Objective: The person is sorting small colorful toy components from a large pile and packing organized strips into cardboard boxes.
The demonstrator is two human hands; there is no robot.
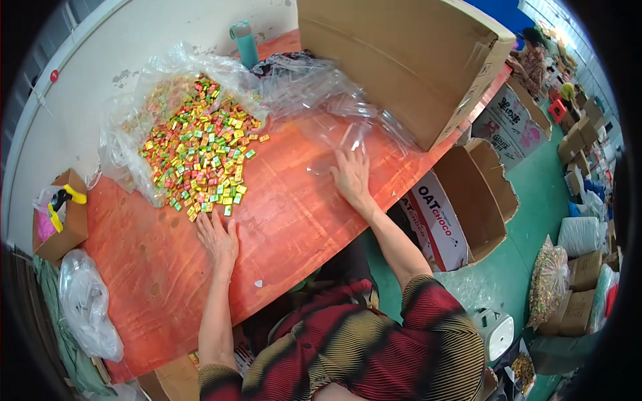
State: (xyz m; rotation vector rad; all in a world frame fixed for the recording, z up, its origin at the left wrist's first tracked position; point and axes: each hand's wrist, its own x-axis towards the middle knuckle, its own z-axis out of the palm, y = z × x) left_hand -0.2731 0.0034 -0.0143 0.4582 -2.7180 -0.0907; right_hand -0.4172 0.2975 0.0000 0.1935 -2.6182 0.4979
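Head view: left hand point(218, 237) lay flat on the orange desk point(281, 220), grip spread, fingertips just touching the near edge of the candy pile point(200, 157). Right hand point(350, 175) pressed flat, grip spread, on the clear plastic bag point(334, 107). Stood behind: big cardboard box point(401, 60), teal bottle point(245, 43).

Short-sleeved top point(361, 347) striped in dark red, black and mustard; bare forearms reach over the orange table point(281, 220); no rings, no watch visible.
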